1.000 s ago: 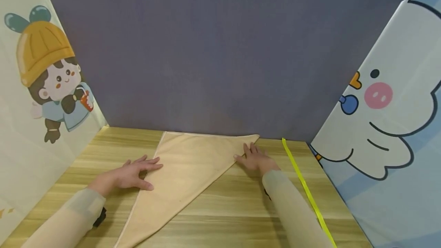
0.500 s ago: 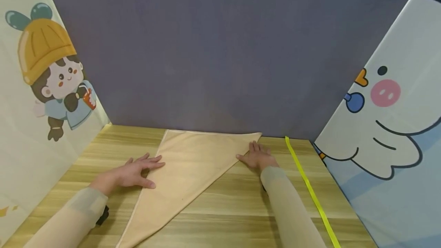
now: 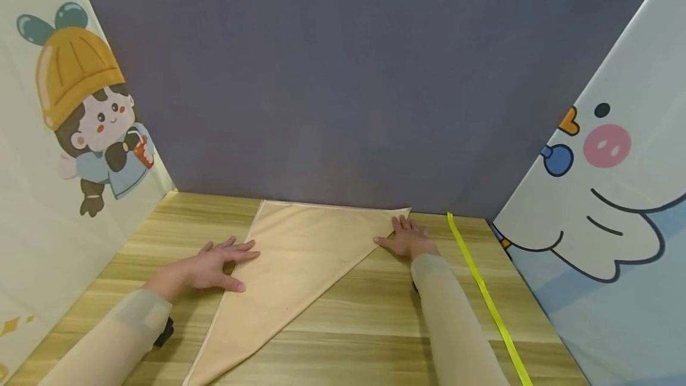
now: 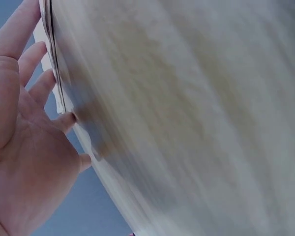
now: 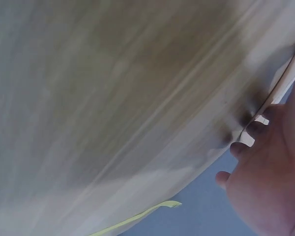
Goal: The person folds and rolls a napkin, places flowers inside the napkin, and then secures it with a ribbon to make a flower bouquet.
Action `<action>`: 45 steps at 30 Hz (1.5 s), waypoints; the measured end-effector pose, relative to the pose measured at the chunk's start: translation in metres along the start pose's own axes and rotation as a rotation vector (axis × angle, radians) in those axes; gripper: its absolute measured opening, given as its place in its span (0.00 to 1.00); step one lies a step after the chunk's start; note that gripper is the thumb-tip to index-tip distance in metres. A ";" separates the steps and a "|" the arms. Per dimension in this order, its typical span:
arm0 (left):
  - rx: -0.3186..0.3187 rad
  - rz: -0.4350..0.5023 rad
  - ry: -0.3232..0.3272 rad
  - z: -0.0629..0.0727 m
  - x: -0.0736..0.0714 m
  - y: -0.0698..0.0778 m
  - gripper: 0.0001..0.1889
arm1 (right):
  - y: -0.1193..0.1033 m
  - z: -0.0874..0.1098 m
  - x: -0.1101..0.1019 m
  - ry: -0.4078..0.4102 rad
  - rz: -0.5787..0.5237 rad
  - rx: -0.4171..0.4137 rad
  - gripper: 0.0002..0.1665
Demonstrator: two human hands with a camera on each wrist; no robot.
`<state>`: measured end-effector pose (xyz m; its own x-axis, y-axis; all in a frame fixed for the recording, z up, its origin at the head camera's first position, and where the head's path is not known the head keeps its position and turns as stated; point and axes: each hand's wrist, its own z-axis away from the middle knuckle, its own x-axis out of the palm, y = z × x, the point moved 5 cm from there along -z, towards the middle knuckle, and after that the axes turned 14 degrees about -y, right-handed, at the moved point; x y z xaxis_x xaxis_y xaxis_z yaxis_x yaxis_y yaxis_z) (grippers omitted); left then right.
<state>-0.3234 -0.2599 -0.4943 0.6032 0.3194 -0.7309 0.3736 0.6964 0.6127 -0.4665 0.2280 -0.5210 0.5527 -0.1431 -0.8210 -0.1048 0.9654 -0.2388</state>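
Observation:
A peach-coloured cloth (image 3: 300, 255), folded into a triangle, lies flat on the wood-grain table. My left hand (image 3: 211, 267) rests on its left edge, fingers spread and straight, thumb and fingertips touching the fabric. Near the cloth's far right corner, my right hand (image 3: 404, 239) touches the slanting folded edge with its fingers extended. In the left wrist view the left hand (image 4: 34, 147) meets the layered cloth edge with an outstretched palm. The right wrist view has the right hand (image 5: 270, 162) beside the cloth's edge, its fingertips partly hidden by the palm.
A yellow strip (image 3: 485, 293) runs along the right side of the wooden table (image 3: 364, 338). A dark grey panel (image 3: 343, 88) stands at the back. Printed cartoon panels close off the left (image 3: 32, 243) and right (image 3: 643, 213) sides.
The whole head view has shifted slightly, so the scene sits a little further right. Both hands keep nearly the same places on the cloth, which looks unchanged.

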 end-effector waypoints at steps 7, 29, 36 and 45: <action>0.009 -0.021 0.002 -0.005 0.001 0.009 0.45 | -0.005 0.023 -0.006 0.004 -0.020 0.002 0.68; -0.001 -0.039 -0.013 -0.021 0.008 0.022 0.45 | 0.007 0.044 -0.014 0.009 0.013 0.033 0.68; -0.001 -0.046 -0.003 -0.019 0.009 0.023 0.45 | -0.038 0.047 -0.002 -0.015 0.061 -0.050 0.74; 0.009 -0.038 -0.007 -0.019 0.010 0.024 0.45 | -0.105 0.072 0.035 -0.094 0.193 -0.110 0.75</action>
<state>-0.3222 -0.2276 -0.4922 0.5937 0.2884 -0.7512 0.4023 0.7021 0.5875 -0.3767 0.1378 -0.4873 0.5879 0.0674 -0.8061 -0.3027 0.9425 -0.1419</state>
